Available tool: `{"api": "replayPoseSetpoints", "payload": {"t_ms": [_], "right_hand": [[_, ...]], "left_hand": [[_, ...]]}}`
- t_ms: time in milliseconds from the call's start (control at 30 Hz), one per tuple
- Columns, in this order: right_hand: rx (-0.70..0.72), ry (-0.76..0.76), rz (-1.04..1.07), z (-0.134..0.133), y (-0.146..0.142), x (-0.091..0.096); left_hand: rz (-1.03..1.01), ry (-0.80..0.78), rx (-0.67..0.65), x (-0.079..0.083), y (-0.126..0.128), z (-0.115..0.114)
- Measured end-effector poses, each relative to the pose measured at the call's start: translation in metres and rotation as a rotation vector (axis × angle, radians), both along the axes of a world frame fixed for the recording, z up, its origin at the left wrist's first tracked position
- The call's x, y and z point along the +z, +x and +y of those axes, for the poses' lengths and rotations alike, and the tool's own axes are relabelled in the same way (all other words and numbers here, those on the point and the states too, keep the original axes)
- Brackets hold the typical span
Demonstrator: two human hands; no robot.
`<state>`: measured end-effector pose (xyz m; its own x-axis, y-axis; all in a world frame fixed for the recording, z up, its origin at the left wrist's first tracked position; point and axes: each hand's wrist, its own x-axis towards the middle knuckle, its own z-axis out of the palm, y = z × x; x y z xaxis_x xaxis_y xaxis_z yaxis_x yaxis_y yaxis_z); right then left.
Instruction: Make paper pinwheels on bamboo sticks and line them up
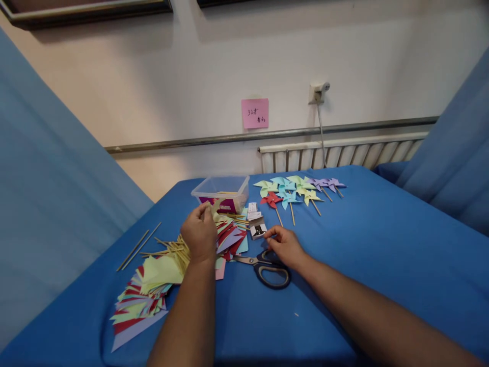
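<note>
My left hand (pixel 199 232) is closed, fingertips pinching a pale yellow-green piece of paper (pixel 217 205) in front of the clear plastic box. My right hand (pixel 284 245) has its thumb and fingers pressed together at the near right edge of a small open white box (pixel 257 228) with dark small items inside. Whether those fingers hold anything is too small to make out. Dark-handled scissors (pixel 272 268) lie just left of and below my right hand. Red, purple and blue paper strips (pixel 231 239) are heaped between my hands, and a bundle of thin wooden sticks (pixel 179 251) lies beside my left wrist.
Several finished paper pinwheels (pixel 287 191) lie at the back of the blue-covered table (pixel 374 265). The clear plastic box (pixel 221 188) stands left of them. A fan of cut coloured paper (pixel 141 300) lies at the front left, near two loose sticks (pixel 138 248).
</note>
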<state>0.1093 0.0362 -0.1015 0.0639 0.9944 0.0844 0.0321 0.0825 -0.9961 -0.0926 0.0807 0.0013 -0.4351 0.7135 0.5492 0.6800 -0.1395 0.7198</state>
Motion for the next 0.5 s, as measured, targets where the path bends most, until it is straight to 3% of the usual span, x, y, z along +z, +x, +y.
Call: {"api": "replayPoseSetpoints", "payload": {"t_ms": [167,300,400,500], "right_hand": [[-0.023,0.024,-0.003,-0.005,0.001,0.008],[-0.050,0.073,0.096,-0.007,0.005,0.022],[-0.001,-0.012,0.313,-0.007,0.010,0.031],[0.097,-0.079,0.524,-0.008,0.013,0.037]], "left_hand": [[-0.518,0.160,-0.192,-0.008,0.015,0.004],[-0.918,0.067,-0.404,-0.010,0.034,0.001],[-1.008,-0.069,-0.563,-0.011,0.050,-0.007],[-0.981,-0.210,-0.637,-0.016,0.063,-0.015]]}}
